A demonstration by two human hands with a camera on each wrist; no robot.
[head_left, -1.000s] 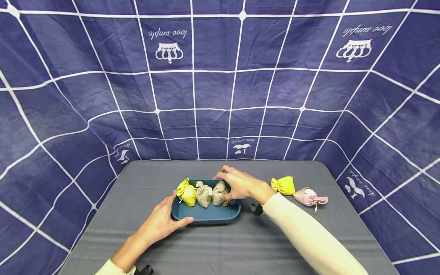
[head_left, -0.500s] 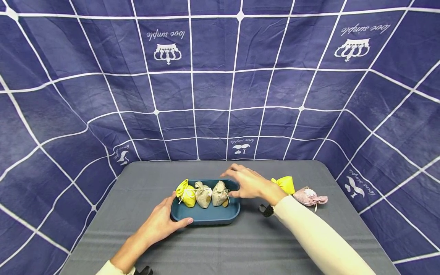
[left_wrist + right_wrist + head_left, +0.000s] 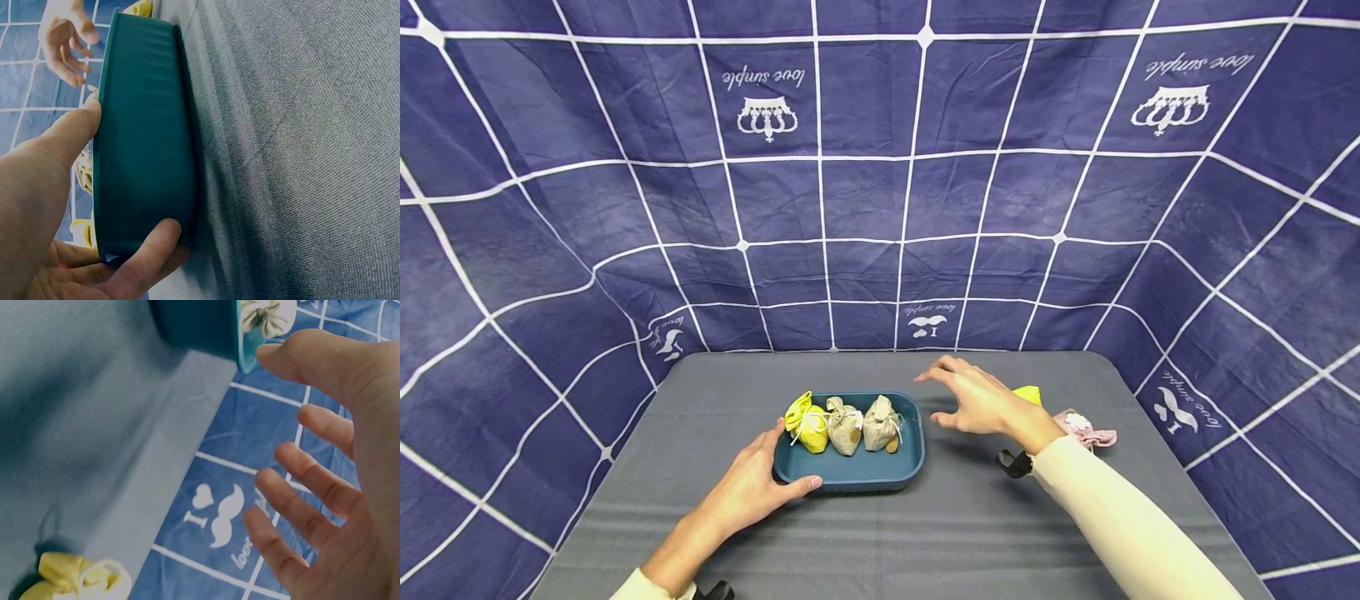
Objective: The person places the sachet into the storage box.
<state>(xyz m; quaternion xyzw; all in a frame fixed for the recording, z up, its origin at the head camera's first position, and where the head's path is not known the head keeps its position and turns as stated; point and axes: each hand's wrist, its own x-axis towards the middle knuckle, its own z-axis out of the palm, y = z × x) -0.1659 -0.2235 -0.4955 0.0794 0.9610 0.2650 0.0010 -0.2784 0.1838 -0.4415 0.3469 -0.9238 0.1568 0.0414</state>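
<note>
left hand (image 3: 752, 487) grips the teal tray (image 3: 857, 471) at its near-left corner on the grey table (image 3: 925, 533) — three pouches inside; right hand (image 3: 981, 404) hovers empty, fingers spread, beside the tray.

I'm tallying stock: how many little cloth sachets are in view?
5: one yellow sachet and two beige sachets in the blue tray; another yellow and a pink one behind the right hand.

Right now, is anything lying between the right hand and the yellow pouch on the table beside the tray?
Nothing visible does. The right hand hovers open just right of the tray, and the yellow pouch lies on bare table right behind it, partly hidden by the hand. The pink pouch lies farther right.
</note>
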